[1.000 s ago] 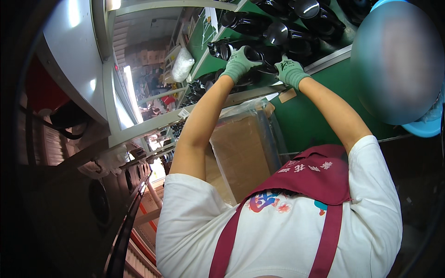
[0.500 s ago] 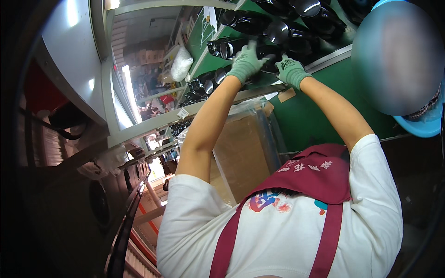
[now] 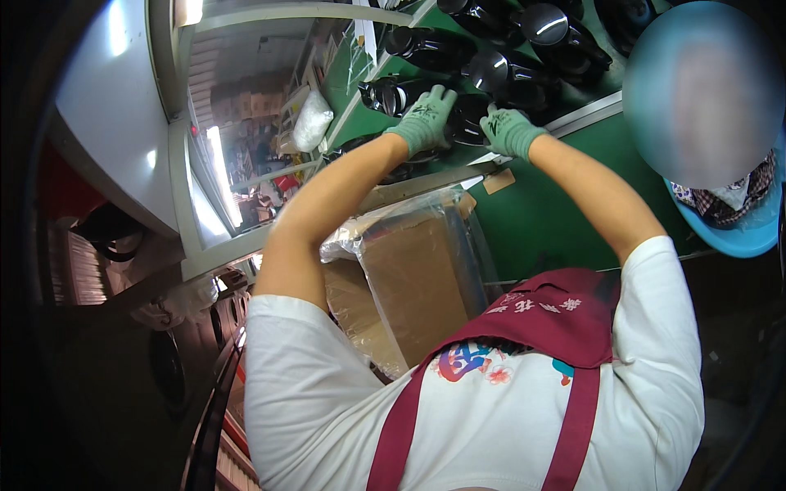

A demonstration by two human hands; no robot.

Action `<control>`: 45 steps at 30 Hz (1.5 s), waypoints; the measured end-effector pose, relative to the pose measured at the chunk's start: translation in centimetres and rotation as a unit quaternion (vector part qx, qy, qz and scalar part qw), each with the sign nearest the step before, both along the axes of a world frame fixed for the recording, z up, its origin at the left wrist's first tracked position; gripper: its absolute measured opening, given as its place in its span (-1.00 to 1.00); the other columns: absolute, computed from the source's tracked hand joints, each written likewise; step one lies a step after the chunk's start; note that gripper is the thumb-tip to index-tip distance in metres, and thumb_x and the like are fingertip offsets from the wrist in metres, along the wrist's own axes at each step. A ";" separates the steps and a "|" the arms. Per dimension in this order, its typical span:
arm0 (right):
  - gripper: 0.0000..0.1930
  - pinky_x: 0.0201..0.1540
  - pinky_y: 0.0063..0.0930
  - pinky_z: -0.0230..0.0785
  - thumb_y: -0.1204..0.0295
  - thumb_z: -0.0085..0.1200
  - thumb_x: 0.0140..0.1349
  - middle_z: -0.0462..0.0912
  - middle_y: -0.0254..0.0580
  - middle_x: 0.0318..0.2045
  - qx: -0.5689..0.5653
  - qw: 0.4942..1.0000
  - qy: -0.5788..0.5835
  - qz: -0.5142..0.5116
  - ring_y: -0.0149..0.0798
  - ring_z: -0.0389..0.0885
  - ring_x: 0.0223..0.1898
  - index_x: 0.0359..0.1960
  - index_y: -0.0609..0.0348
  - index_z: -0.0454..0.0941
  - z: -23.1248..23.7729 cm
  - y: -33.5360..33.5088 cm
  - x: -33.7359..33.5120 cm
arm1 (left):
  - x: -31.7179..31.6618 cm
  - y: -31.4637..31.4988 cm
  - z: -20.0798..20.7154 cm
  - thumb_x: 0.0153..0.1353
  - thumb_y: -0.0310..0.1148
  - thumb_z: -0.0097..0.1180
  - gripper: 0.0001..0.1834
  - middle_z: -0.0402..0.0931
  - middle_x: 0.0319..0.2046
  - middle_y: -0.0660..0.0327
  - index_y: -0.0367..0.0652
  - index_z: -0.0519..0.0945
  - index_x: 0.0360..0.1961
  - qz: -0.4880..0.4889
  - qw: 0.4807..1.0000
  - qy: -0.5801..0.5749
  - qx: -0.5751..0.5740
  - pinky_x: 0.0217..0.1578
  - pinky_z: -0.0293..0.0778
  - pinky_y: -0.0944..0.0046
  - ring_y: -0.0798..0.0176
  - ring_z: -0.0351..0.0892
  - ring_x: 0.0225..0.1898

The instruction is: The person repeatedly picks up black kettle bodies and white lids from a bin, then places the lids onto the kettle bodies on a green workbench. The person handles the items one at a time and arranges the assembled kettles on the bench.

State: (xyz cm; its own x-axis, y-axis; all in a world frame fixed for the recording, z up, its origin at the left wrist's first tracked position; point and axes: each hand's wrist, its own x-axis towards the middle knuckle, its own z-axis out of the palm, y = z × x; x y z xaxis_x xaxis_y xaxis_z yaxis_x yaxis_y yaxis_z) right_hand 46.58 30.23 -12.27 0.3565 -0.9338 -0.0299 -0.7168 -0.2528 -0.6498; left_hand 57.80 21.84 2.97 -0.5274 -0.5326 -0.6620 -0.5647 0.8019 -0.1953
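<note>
Both my hands wear pale green knit gloves and reach over a green-topped bench. Between them lies a glossy black, rounded hollow-looking part [image 3: 467, 120]. My left hand [image 3: 426, 123] is at its left end, fingers bent over it. My right hand [image 3: 509, 133] closes on its right end, with the fingertips partly hidden. Just beyond are more glossy black parts, one with a round shiny end [image 3: 489, 70] and another behind it [image 3: 565, 45]. A further black part [image 3: 393, 96] sits by my left fingers.
A metal rail [image 3: 585, 113] crosses the green bench [image 3: 544, 192]. Below it stands a cardboard box [image 3: 417, 266] in clear plastic. A light blue plastic rim [image 3: 741, 244] with checked cloth [image 3: 720, 204] is at the right. A white plastic bag [image 3: 312, 120] hangs at the left.
My left hand has moved slightly left and down, and its elbow has swung outward. The black part between my hands now shows more plainly. My right hand has barely shifted.
</note>
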 end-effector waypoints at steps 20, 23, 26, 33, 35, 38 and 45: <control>-0.58 -0.03 -0.15 0.45 0.12 0.14 0.17 0.58 -0.04 -0.13 -0.068 0.977 -0.141 -0.146 -0.04 0.60 -0.09 -0.07 0.16 0.50 13.2 -8.8 -2.8 | 4.1 -21.6 3.5 -0.14 -0.12 0.50 -0.11 0.42 0.12 -0.09 -0.17 0.38 0.24 0.049 0.961 0.223 -0.153 0.17 0.40 0.05 -0.03 0.46 0.14; -0.49 0.18 0.34 0.23 0.31 -0.01 0.28 0.43 0.08 0.25 0.056 0.986 0.050 -0.150 0.28 0.36 0.25 0.22 0.31 0.43 8.2 -16.4 1.0 | 3.2 -24.1 0.3 -0.28 -0.07 0.54 0.09 0.26 0.28 -0.14 0.01 0.29 0.36 0.005 0.980 0.199 -0.030 0.32 0.23 0.00 -0.19 0.24 0.31; -0.48 0.24 0.31 0.16 0.35 -0.02 0.28 0.28 0.11 0.35 0.070 0.991 0.075 -0.091 0.33 0.16 0.37 0.24 0.36 0.40 5.3 -18.5 1.8 | 2.8 -24.4 -0.9 -0.28 -0.12 0.53 -0.07 0.35 0.22 -0.09 -0.08 0.45 0.21 0.101 0.986 0.128 0.033 0.29 0.27 0.04 -0.13 0.32 0.24; -0.51 -0.09 0.28 0.44 0.43 0.07 0.24 0.32 0.09 0.34 0.214 0.972 -0.034 -0.090 0.19 0.49 0.19 0.24 0.16 0.46 2.4 -21.8 0.7 | 2.1 -22.2 0.0 -0.03 -0.07 0.45 -0.34 0.60 -0.19 0.09 -0.23 0.53 0.02 0.553 0.760 0.330 0.088 -0.29 0.65 0.18 0.25 0.65 -0.27; -0.48 -0.11 0.22 0.47 0.46 0.10 0.22 0.28 0.12 0.36 0.201 0.974 -0.038 -0.101 0.18 0.53 0.15 0.27 0.14 0.43 3.0 -22.1 2.7 | 6.7 -23.4 -0.2 -0.10 0.02 0.47 -0.21 0.60 -0.10 0.10 -0.24 0.51 0.09 0.355 0.890 0.287 -0.011 -0.09 0.56 0.28 0.24 0.64 -0.17; -0.47 -0.13 0.19 0.48 0.48 0.13 0.19 0.31 0.17 0.33 0.184 0.972 -0.051 -0.135 0.18 0.54 0.14 0.26 0.11 0.44 2.7 -22.0 3.1 | 6.7 -23.4 -1.1 -0.02 -0.09 0.45 -0.40 0.64 -0.26 0.22 -0.21 0.59 -0.02 0.349 0.888 0.298 -0.027 -0.28 0.58 0.32 0.35 0.61 -0.30; -0.43 -0.21 0.14 0.48 0.51 0.20 0.12 0.31 0.20 0.33 0.189 0.975 -0.034 -0.114 0.18 0.56 0.11 0.24 0.13 0.46 2.8 -22.1 3.0 | 3.3 -22.4 -0.7 -0.17 -0.05 0.51 -0.33 0.69 -0.22 0.19 -0.24 0.63 -0.05 0.386 0.874 0.294 -0.015 -0.12 0.56 0.33 0.32 0.66 -0.21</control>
